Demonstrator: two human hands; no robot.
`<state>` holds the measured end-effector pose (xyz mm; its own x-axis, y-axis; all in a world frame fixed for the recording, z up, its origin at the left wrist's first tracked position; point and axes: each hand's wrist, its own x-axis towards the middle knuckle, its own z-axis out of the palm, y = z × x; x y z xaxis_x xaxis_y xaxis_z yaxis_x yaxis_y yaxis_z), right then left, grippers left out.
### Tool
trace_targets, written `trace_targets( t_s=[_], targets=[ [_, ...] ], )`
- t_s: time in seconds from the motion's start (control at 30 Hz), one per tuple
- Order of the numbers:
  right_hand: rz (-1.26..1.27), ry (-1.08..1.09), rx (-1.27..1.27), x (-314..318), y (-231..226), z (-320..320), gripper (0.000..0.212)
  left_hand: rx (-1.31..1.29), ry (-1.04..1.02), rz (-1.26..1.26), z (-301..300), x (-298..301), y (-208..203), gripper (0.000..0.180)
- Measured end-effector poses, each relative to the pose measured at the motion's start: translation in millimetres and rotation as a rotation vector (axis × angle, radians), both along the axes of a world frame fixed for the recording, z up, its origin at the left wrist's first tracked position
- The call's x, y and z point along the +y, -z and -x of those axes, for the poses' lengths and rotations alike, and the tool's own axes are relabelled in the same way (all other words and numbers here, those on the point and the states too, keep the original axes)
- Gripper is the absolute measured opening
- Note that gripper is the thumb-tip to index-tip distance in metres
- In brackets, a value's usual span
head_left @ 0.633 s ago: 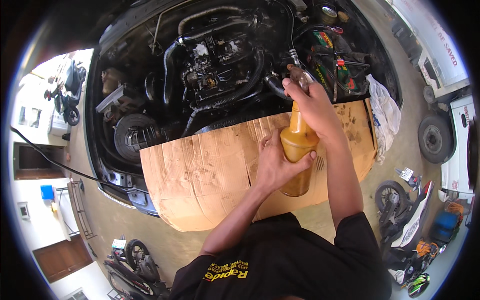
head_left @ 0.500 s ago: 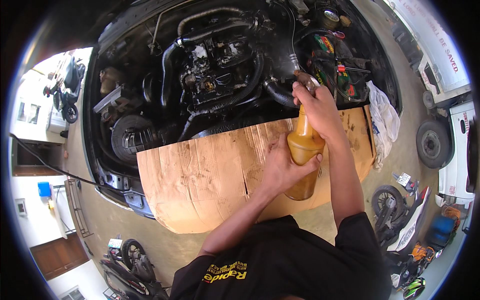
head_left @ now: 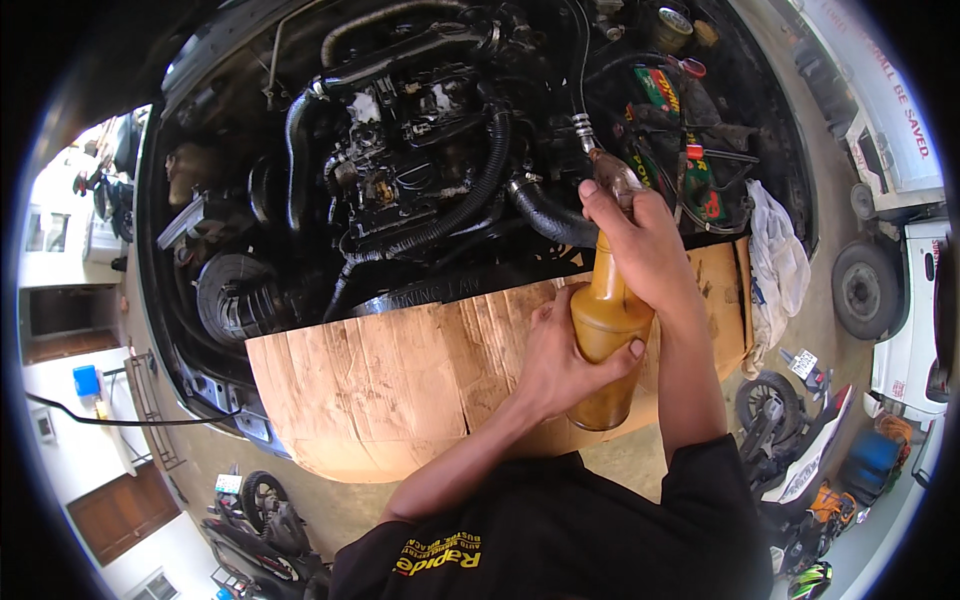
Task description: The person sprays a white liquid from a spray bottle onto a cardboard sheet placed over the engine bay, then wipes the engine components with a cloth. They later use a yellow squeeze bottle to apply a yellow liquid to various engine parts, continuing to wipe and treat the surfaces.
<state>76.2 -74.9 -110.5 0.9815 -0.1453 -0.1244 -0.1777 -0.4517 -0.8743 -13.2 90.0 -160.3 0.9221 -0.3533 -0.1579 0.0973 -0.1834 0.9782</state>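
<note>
Upright in front of me is a spray gun with a yellow-brown bottle [head_left: 602, 315] and a worn metal head [head_left: 612, 172]. My right hand [head_left: 655, 245] is closed around its neck and head, the thumb along the near side. Lower down, my left hand [head_left: 565, 365] wraps the bottle's body, thumb across its front. A thin hose with a metal fitting [head_left: 583, 128] meets the head from above. The head stands over the near right part of a dark engine [head_left: 420, 150], by a black ribbed hose [head_left: 548, 210]. My palms hide part of the bottle.
A stained cardboard sheet [head_left: 370, 390] covers the front edge of the engine bay. A red-and-green battery [head_left: 705, 190] sits at the right, with a white cloth [head_left: 778, 260] hanging beside it. Motorcycles [head_left: 265, 530] stand on the floor, and a white vehicle [head_left: 915, 320] is farther right.
The view has shifted, so the engine and cardboard sit farther left and lower. The spray gun appears slightly lower, still in both hands. Faint mist near its head is no longer visible.
</note>
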Motion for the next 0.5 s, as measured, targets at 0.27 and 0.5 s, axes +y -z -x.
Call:
trace_targets(
  t_s=[0.27, 0.5],
  targets=[
    [0.022, -0.044, 0.015, 11.0, -7.8, -5.9, 0.057, 0.028, -0.024, 0.048, 5.2, 5.3, 2.7, 0.105],
    [-0.104, -0.082, -0.293, 43.9, -35.3, -7.6, 0.053, -0.199, -0.060, -0.037, -9.1, 34.4, -12.8, 0.108]
  ],
)
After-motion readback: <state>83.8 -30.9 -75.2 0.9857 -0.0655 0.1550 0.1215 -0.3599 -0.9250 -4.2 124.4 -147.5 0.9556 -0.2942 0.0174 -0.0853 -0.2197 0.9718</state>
